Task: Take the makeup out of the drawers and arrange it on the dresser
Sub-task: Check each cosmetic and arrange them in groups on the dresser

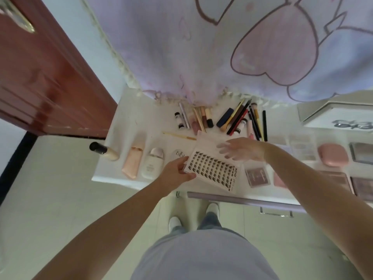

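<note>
Lilac drawer front (242, 200) juts out under the white dresser (113, 174) edge, nearest the person. Left hand (177, 170) pinches the near-left corner of a false-lash card (214, 170), which hides part of a white tube (178, 155); right hand (242, 149) hovers open over its far edge. Bottles (133, 160) lie left, blush compacts (257, 175) right, pencils (240, 118) farther back by the curtain (201, 47). Bare top shows far left

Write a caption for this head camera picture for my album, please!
Left hand holds a false-lash card over the white dresser; right hand hovers open.
</note>
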Demonstrator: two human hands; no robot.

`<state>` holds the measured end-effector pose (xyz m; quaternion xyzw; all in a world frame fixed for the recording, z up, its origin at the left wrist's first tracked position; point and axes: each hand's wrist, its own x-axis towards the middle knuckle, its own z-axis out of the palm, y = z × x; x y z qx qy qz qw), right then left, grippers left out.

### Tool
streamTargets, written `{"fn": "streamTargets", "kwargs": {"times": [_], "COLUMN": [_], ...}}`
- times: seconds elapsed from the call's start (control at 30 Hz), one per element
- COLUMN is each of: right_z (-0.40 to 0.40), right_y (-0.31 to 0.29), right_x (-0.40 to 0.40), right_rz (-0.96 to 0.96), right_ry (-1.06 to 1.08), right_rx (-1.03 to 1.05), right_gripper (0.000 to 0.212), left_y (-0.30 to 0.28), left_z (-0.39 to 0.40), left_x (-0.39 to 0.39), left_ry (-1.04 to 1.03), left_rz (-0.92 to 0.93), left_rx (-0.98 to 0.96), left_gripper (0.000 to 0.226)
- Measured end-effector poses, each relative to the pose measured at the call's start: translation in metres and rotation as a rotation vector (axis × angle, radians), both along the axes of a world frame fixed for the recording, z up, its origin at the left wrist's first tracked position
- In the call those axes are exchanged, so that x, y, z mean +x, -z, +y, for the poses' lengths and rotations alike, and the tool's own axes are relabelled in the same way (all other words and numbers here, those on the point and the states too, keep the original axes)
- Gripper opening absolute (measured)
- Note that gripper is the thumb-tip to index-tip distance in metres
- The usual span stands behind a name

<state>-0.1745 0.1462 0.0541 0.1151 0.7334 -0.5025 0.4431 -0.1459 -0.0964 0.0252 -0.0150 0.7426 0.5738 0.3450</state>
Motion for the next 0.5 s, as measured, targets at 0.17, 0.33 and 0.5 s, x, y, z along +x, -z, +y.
{"fn": "streamTargets", "kwargs": {"times": [0.17,0.33,0.5], "right_z": [-0.001,-0.001,-0.010], "right_y": [0.024,0.026,0.034], "right_x": [-0.005,-0.021,-0.041], "right_rz": [-0.035,0.253,0.546], "right_ry": [0.057,0.083,-0.106], "right_rx": [-0.008,0.126,0.594], "right_gripper": [0.038,0.018,0.036], "left_y": [0.024,0.037,0.047], "left_z": [0.001,0.001,0.006], "left_x": [0.025,0.043,0.051], "left_ry": [-0.166,-0.198,-0.089], "left_rz": [-0.134,-0.130,-0.036], "left_rx": [0.037,-0.074,-0.284], "left_gripper": [0.047,0.048,0.053]}}
